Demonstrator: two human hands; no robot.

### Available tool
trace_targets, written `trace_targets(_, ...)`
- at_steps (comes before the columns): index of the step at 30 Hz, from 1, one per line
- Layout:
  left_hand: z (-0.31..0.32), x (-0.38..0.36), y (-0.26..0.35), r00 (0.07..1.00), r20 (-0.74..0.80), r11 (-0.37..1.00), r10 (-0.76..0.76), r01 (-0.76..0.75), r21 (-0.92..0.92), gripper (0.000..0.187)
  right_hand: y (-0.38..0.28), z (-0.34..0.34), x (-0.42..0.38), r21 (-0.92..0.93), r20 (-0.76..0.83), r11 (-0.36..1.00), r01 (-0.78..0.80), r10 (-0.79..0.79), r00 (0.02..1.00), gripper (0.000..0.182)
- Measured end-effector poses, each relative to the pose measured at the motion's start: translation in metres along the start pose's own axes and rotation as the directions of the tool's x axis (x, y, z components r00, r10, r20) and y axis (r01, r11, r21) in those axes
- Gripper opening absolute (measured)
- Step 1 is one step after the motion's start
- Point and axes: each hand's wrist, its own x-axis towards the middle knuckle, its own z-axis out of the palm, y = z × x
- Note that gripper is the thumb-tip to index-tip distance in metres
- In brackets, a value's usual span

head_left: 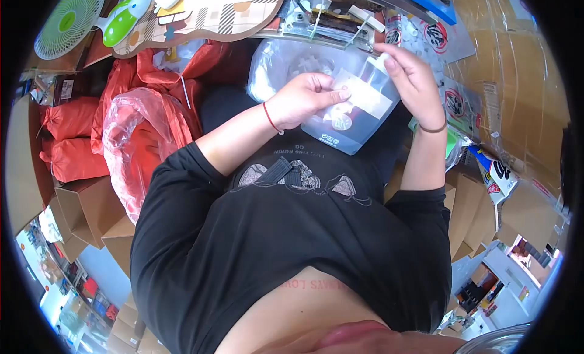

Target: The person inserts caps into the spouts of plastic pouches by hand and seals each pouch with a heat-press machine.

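A clear frosted plastic pouch (345, 133) with a white label and printed marks tilts in front of my body. My left hand (311, 99) is closed on its left side, with the thumb pressed over the label. At the pouch's upper right corner sits a small white cap (384, 60). My right hand (417, 86) has its thumb and fingers around this cap; the fingertips partly cover it. Behind the pouch stands a clear plastic bag (263, 71) with white pieces inside.
Red plastic bags (76, 138) and an open clear-lined red bag (125, 119) stand at left. A plaid-patterned board (234, 16), a green and white fan (68, 22) and metal fittings (298, 16) lie ahead. Small white parts (413, 28) and cardboard (517, 62) are at right.
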Motion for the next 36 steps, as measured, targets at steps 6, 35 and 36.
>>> trace_targets(6, -0.021, 0.012, 0.008, 0.998, -0.065, 0.993, -0.024, 0.016, -0.114, 0.024, 0.051, -0.031, -0.022, -0.481, -0.144, 0.876, -0.001, -0.078, 0.986, 0.040)
trace_targets(35, -0.089, -0.019, 0.042, 0.847, -0.235, 0.633, 0.477, -0.145, 0.761, 0.023, 0.035, 0.020, -0.026, 0.231, -0.271, 0.973, -0.018, 0.082, 0.959, 0.025)
trace_targets(36, -0.082, -0.016, 0.040, 0.889, -0.232, 0.638, 0.394, -0.083, 0.765, 0.025, 0.017, 0.020, -0.018, 0.081, -0.143, 0.997, -0.019, 0.031, 0.989, 0.025)
